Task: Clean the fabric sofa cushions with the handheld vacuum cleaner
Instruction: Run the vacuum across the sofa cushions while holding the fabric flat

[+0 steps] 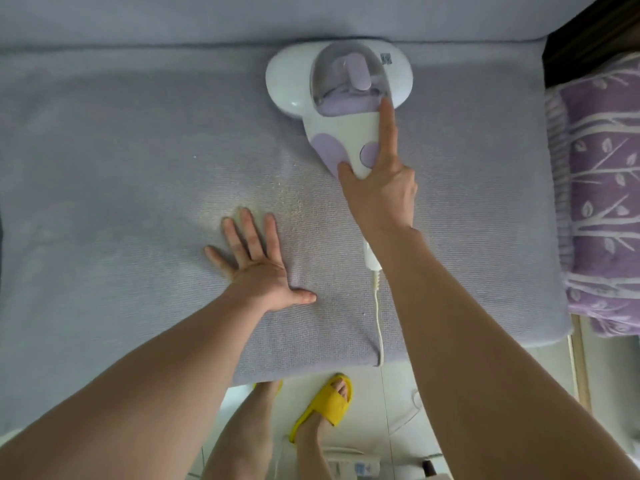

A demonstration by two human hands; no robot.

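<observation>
A white and lilac handheld vacuum cleaner (337, 88) lies flat on the pale lilac seat cushion (138, 161), its round head up against the back cushion (173, 19). My right hand (379, 181) grips its handle from above, thumb round the left side and forefinger stretched straight along the top to the clear dust cup. My left hand (258, 261) presses flat on the cushion with fingers spread, nearer the front edge and left of the vacuum. The vacuum's white cord (378, 317) runs back under my right arm and drops over the cushion's front edge.
A folded purple blanket with a white tree pattern (602, 188) lies at the sofa's right end. Below the front edge is a light tiled floor with my feet in yellow slippers (327, 403) and more cord lying loose.
</observation>
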